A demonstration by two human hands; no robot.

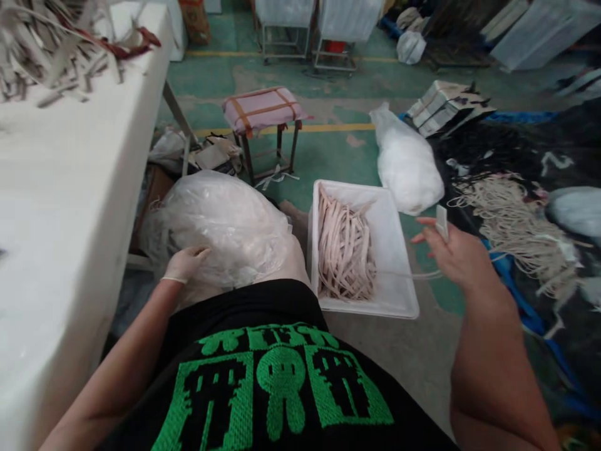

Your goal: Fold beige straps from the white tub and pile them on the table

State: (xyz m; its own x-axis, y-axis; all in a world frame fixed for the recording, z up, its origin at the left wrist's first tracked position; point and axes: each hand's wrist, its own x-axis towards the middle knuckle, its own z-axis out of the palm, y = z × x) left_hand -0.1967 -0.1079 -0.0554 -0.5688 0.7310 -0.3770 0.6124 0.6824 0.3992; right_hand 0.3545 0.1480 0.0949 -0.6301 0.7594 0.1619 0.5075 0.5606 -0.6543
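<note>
My right hand (451,250) is out beyond the right side of a white plastic bin (392,250). It grips a pale strap (441,222), whose flat end sticks up between the fingers; a thin length runs from the hand back into the bin. Inside the bin lies a heap of pinkish-beige straps (345,250). My left hand (185,263), in a thin light glove, rests against the clear plastic sheet (230,219) over my lap. Its fingers are curled together, and what they hold, if anything, is hidden.
On the left, a white table (70,207) carries a pile of straps (61,50). A padded stool (265,113) stands ahead. Right of the bin are a stuffed white bag (406,163) and a loose strap heap (521,225) on dark sheeting. White carts (350,22) stand behind.
</note>
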